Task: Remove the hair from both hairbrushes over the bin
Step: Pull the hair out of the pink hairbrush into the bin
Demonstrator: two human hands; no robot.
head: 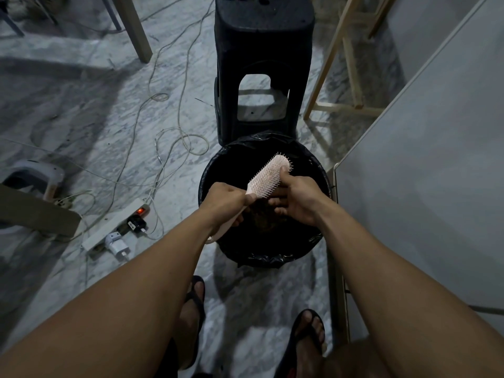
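Head view looks down on our two hands meeting just above the middle of the frame, over a round black bin lined with a black plastic bag (319, 170). We hold a pale pink plastic paddle hairbrush (268, 174) slanting up to the right, bristles facing us, its head above the bin's opening. Our left hand (226, 199) is clenched round the brush handle at the lower left end. Our right hand (296, 196) grips the head from the right, thumb laid on the bristles near the tip, fingers curled beneath. Under the hands, inside the bin, lies a dark brownish clump (266, 222); we cannot tell what it is. A tall black plastic stool (261, 50) stands just beyond the bin, at the top centre. A white power strip (114, 222) lies on the marble floor at the left.
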